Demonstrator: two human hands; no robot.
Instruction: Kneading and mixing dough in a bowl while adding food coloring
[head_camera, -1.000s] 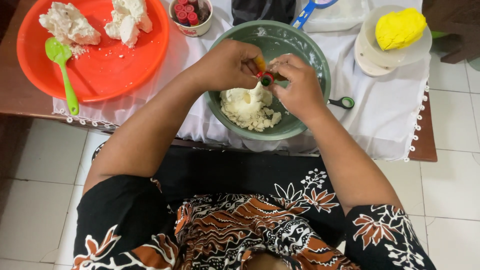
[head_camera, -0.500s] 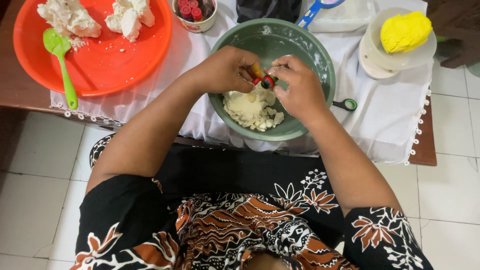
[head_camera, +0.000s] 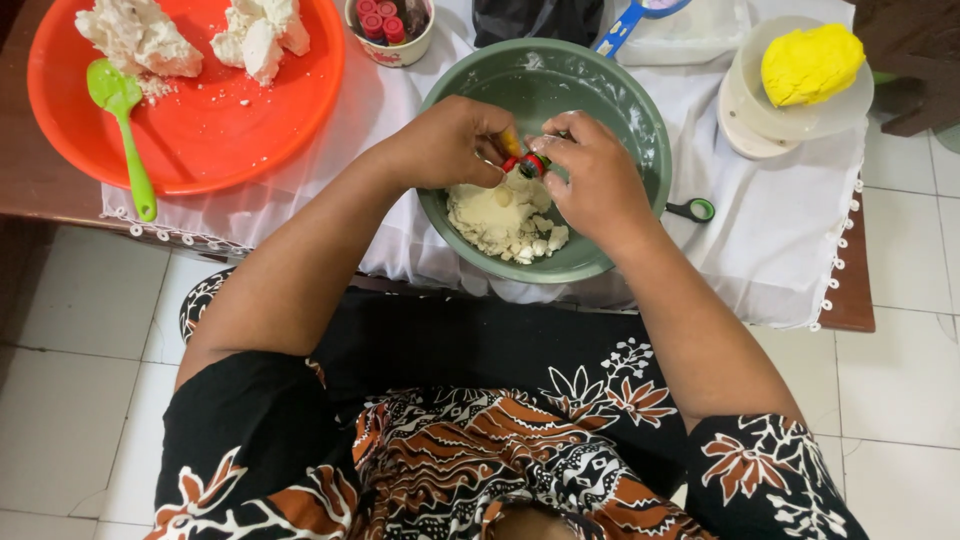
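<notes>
Over the green bowl (head_camera: 640, 110), near the front edge of the table (head_camera: 30, 195), both hands meet around a small bottle with a red cap (head_camera: 527, 164). The left hand (head_camera: 450, 143) is curled closed, its fingertips pinching one end of the little bottle; a bit of orange shows between its fingers, but what that is cannot be told. The right hand (head_camera: 595, 180) is closed on the other end, thumb and fingers wrapped about it. The bottle sits just above the pale, crumbly dough (head_camera: 500, 220) that lies in the bottom of the bowl, towards its near side.

The bowl stands on a white cloth (head_camera: 780, 240) that covers the middle and right part of the table and hangs over its front edge. Just right of the bowl, on the cloth, lies a small black and green ring-shaped handle (head_camera: 695, 209). Towards the back right corner a yellow lump of dough (head_camera: 810, 62) rests on a white upturned bowl (head_camera: 760, 115). Towards the left edge sits a large orange plate (head_camera: 200, 130) holding two white dough lumps (head_camera: 140, 35) and a green spatula (head_camera: 122, 120) whose handle reaches over the plate's near rim. At the back edge, between the plate and the bowl, a small cup (head_camera: 395, 25) holds more red-capped bottles.
</notes>
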